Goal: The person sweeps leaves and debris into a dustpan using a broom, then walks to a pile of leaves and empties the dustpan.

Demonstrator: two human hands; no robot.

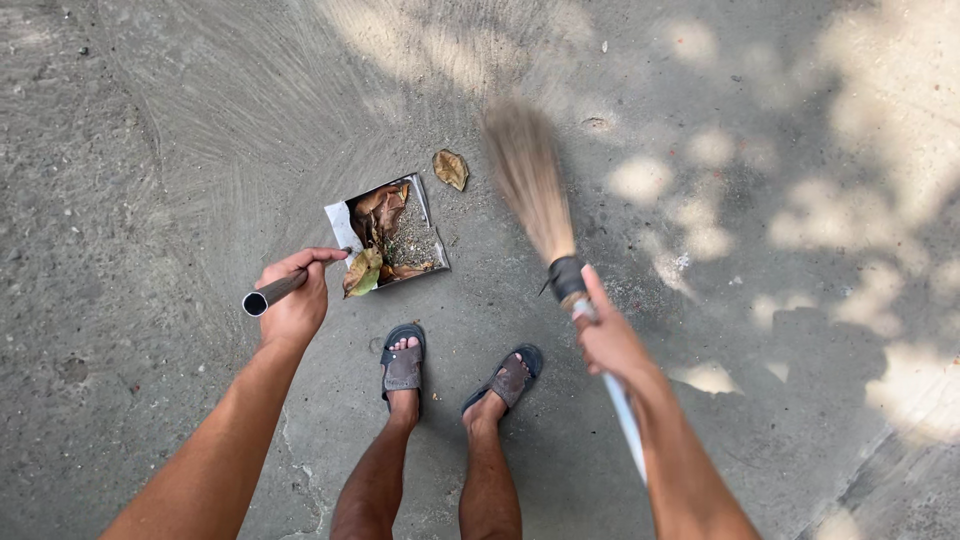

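Left hand [293, 300] fingers grip the dustpan [390, 235] handle, right hand [605, 335] fingers clasp the broom [530, 180], a leaf [450, 168] lying at the pan's one o'clock.

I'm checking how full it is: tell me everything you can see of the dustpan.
The dustpan is a flat, square, grey metal tray with low raised sides, lying on the concrete ground ahead of the person's sandalled feet. A round metal tube handle slants from it, gripped by the left hand. It holds brown dry leaves, one yellow-green leaf hanging over the near edge, and grit. Another leaf lies just outside it.
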